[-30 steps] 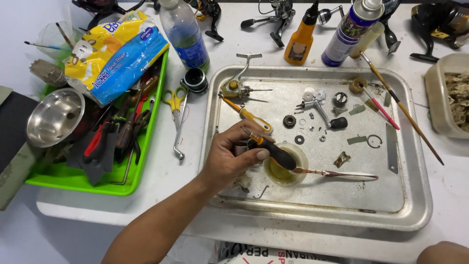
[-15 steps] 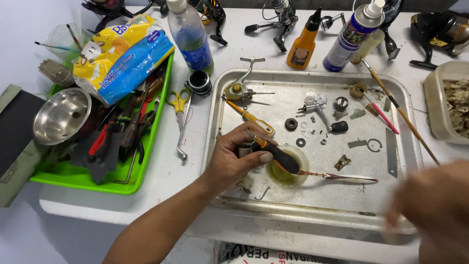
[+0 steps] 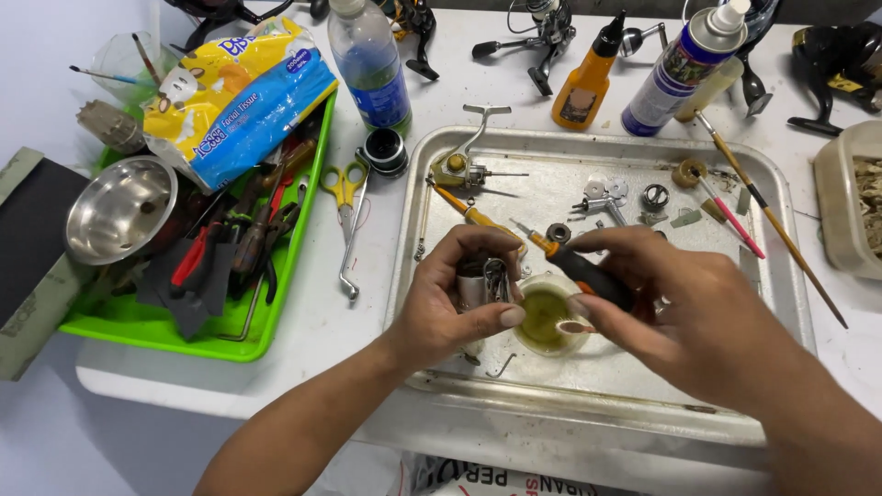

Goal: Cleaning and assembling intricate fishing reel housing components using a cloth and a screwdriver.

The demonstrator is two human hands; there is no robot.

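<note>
My left hand [image 3: 455,303] grips a small metal reel part [image 3: 484,280] over the steel tray [image 3: 588,161]. My right hand [image 3: 684,317] has come in from the right and holds a screwdriver with a black and orange handle [image 3: 583,266], its tip pointing up and left. Its fingertips also pinch a thin brush [image 3: 576,327] over a small clear cup of yellow-green grease [image 3: 549,317]. A second yellow screwdriver [image 3: 473,216] lies on the tray just above my left hand.
Loose reel parts [image 3: 606,197], two long brushes [image 3: 767,207] and a reel body [image 3: 464,165] lie on the tray. Behind stand a water bottle [image 3: 372,69], an orange oil bottle [image 3: 588,78] and a spray can [image 3: 680,64]. A green tool tray [image 3: 303,248], steel bowl [image 3: 119,207], tissue pack [image 3: 234,96] and scissors [image 3: 347,188] sit left.
My right hand entered from the lower right and took the black-handled screwdriver and the brush. My left hand let go of the screwdriver and now holds the metal part, lifted slightly.
</note>
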